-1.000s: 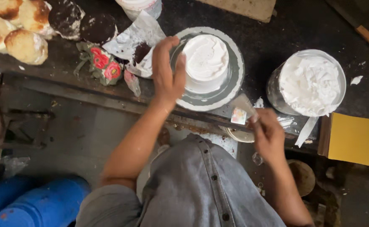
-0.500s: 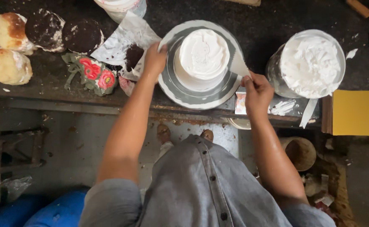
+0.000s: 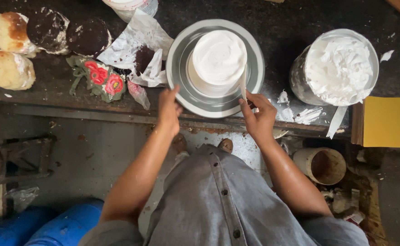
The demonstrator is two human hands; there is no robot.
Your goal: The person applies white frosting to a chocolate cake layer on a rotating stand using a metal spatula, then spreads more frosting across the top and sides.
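On worktop (image 3: 300,18): smoothing step. Left hand (image 3: 169,109) grips turntable (image 3: 182,86) rim; right hand (image 3: 260,116) pinches scraper (image 3: 243,84) against iced cake (image 3: 218,61). Next likely needs steady rotation.

Your cake (image 3: 219,61) sits top centre of the frame, round, coated in smooth white cream, upright on a grey turntable (image 3: 185,86). The pale scraper (image 3: 243,84) stands upright against the cake's right side, touching the cream.
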